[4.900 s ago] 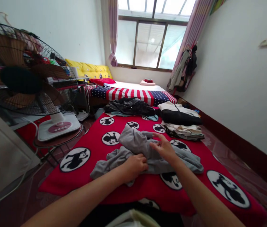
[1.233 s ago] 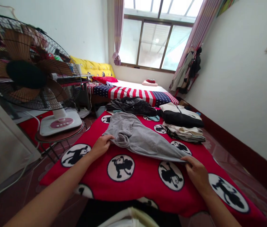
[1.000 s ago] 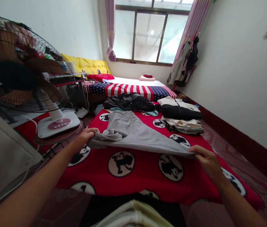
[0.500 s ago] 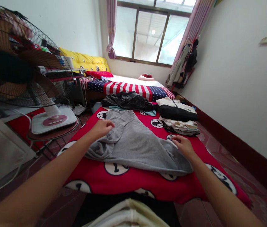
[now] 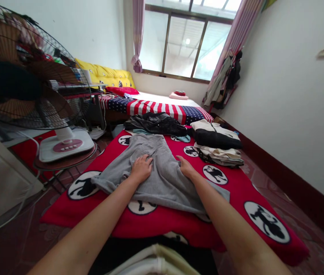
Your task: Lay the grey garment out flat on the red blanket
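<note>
Palms of left hand (image 5: 141,168) and right hand (image 5: 186,169) hidden, flat on grey garment (image 5: 162,179)

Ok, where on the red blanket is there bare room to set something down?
Bare red blanket lies right of the grey garment, below the folded stack, and along the near edge. The far end is crowded by the dark clothes pile. Left hand and right hand press the garment.
</note>
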`<state>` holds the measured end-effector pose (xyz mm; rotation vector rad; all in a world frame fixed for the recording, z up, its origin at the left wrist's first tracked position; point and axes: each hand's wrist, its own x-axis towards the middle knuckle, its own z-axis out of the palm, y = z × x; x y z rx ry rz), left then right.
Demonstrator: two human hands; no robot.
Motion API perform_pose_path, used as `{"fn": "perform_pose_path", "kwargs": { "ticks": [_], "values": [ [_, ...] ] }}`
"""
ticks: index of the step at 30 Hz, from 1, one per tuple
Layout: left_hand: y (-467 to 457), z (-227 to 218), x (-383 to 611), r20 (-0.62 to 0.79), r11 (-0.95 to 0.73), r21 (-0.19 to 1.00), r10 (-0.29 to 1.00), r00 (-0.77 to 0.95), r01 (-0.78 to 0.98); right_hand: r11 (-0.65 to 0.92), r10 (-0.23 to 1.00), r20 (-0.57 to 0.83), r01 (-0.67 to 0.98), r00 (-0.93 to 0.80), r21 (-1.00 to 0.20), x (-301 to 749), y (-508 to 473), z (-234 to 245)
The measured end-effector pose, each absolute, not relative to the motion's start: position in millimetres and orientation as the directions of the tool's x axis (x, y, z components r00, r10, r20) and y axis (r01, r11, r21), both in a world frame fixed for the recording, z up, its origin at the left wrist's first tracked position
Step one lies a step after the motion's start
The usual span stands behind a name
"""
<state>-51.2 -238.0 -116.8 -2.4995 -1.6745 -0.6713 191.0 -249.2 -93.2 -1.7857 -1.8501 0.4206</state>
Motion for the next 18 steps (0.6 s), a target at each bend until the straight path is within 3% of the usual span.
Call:
{"fn": "perform_pose_path", "kwargs": {
  "ticks": [4,7,11,13,15,18],
  "values": [
    [-240,-116,-51,0.401,-0.406,0.172,0.861,0.313,0.898,0.057,0.967,0.238,0.842,0.087,-0.537,196,-260,-74],
    [-241,-116,-51,0.399,-0.400,0.175,0.864,0.307,0.900,-0.023,0.906,0.350,0.855,0.237,-0.518,239,-266,-44],
    [-241,-116,-50,0.385,-0.385,0.183,0.875,0.294,0.905,-0.261,0.655,0.527,0.817,0.541,-0.515,307,-275,-21],
    [-241,-117,-49,0.382,-0.380,0.182,0.877,0.291,0.907,-0.371,0.571,0.551,0.790,0.609,-0.488,326,-281,-25],
    [-241,-117,-49,0.383,-0.380,0.177,0.876,0.292,0.908,-0.411,0.601,0.529,0.799,0.599,-0.438,332,-285,-34],
    [-241,-118,-48,0.386,-0.383,0.165,0.873,0.298,0.909,-0.267,0.713,0.531,0.877,0.458,-0.399,322,-284,-43]
  ]
}}
